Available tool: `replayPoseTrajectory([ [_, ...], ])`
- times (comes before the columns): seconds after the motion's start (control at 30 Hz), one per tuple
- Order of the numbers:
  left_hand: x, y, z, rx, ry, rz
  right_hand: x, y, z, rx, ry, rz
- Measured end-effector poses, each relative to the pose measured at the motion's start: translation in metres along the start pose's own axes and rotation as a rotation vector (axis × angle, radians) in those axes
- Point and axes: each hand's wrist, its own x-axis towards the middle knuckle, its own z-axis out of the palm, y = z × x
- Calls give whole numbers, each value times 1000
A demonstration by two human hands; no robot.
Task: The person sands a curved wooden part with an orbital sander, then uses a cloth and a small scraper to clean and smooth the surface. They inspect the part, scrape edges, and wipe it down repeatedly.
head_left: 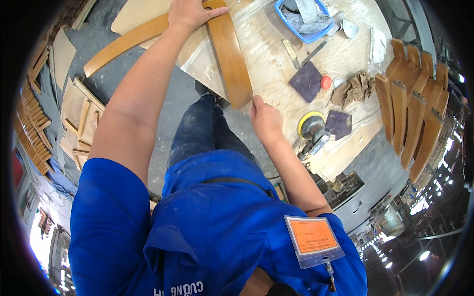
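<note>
A curved, varnished wooden piece (229, 61), like a chair part, lies on the pale worktable with its near end at the table edge. Its far end is under my left hand (190, 12), the thumb laid across the wood and the fingers partly out of sight. A longer curved wooden arm (128, 40) reaches left from that same end. At the near right corner of the wood is my right hand (267, 120), closed, thumb and forefinger pressed together. What it pinches, if anything, is too small to make out.
Right of the wood lie a blue basin (323, 35) with grey cloths, a scraper (291, 53), dark abrasive pads (306, 81), a red cap (326, 82), a brown rag (354, 90) and an orbital sander (313, 129). Curved wooden parts (414, 103) are stacked at the far right.
</note>
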Motion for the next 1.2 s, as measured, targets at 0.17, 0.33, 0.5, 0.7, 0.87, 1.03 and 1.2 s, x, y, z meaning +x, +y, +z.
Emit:
replayPoseTrajectory([
  [0.17,0,0,-2,-4,12,16,0,15,-1,131,59,-56],
  [0.33,-1,-1,0,-9,23,14,12,35,-10,471,-29,-56],
  [0.5,0,-1,1,8,8,14,33,42,-12,335,-37,-127],
  [0.7,1,-2,2,9,3,7,44,50,-7,572,-263,74],
  [0.87,0,-1,0,-5,-3,1,42,44,-5,612,-266,94],
  [1.03,0,2,-2,-17,24,18,45,28,-16,462,-265,193],
  [1.2,3,-6,3,74,-133,12,51,22,-24,214,-262,126],
])
